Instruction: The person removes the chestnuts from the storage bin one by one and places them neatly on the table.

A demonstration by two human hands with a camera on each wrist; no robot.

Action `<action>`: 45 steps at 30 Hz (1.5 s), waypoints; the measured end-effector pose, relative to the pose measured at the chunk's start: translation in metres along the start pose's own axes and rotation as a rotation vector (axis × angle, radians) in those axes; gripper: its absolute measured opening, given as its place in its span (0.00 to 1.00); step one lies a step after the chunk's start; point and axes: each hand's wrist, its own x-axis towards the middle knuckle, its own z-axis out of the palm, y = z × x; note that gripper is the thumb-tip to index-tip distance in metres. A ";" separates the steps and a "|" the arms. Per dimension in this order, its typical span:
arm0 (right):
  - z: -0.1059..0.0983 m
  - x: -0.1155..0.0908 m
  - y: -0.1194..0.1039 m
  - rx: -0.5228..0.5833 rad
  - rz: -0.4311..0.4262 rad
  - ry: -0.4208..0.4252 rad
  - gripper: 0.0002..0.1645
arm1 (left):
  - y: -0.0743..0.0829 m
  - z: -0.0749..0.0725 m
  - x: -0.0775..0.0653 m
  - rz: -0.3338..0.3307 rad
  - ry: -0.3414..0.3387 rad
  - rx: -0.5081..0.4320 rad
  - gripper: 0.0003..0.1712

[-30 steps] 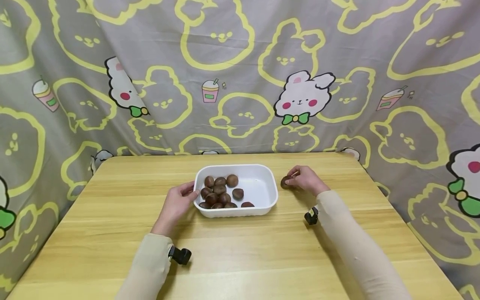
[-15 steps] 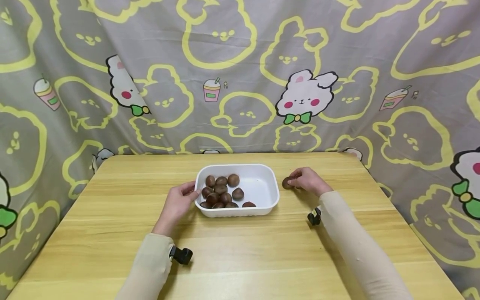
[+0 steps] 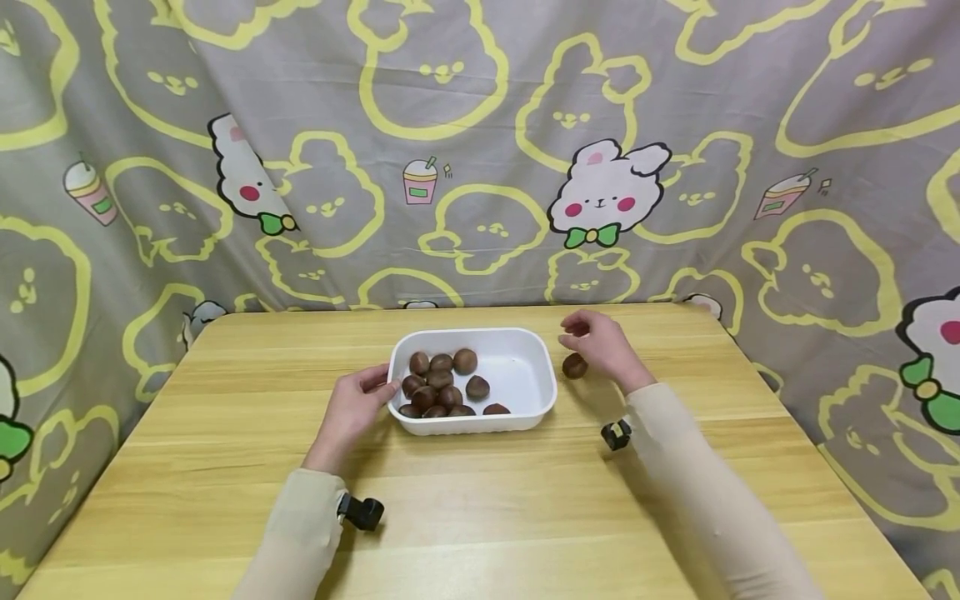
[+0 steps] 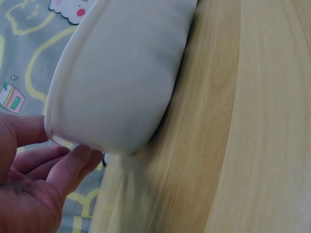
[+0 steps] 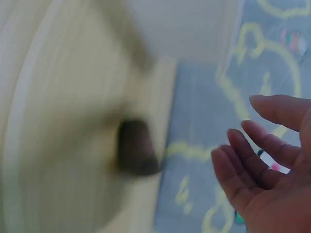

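A white rectangular tub stands on the table with several brown chestnuts in it, mostly on its left side. At the tub's left end, my left hand pinches the rim between thumb and fingers; the left wrist view shows this hand gripping the rim from outside. One chestnut lies on the table just right of the tub. Over and behind it my right hand is raised, holding nothing. In the right wrist view that hand has its fingers spread, apart from the blurred chestnut.
The wooden table reaches back to a grey patterned curtain, which also hangs along both sides. A small black camera is strapped to each wrist, the left one close above the table.
My right hand has let go of the chestnut beside the tub and risen slightly up and away from it. The left hand and the tub stay where they were.
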 end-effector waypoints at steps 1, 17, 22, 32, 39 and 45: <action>0.003 -0.001 -0.007 0.021 -0.027 0.001 0.18 | 0.000 0.000 0.000 -0.002 -0.003 -0.005 0.24; 0.088 -0.005 -0.053 -0.020 -0.270 -0.287 0.21 | -0.002 -0.003 0.001 -0.027 -0.011 -0.043 0.24; 0.102 0.001 -0.058 -0.040 -0.195 -0.348 0.22 | -0.002 -0.004 0.000 -0.021 -0.013 -0.055 0.24; 0.112 0.006 -0.062 -0.122 -0.181 -0.364 0.22 | -0.003 -0.003 0.001 -0.024 -0.010 -0.077 0.25; 0.111 0.007 -0.061 -0.110 -0.176 -0.369 0.20 | -0.001 -0.004 -0.001 -0.023 -0.004 -0.088 0.24; 0.110 0.006 -0.058 -0.109 -0.175 -0.371 0.20 | -0.003 -0.002 0.000 -0.024 -0.006 -0.096 0.24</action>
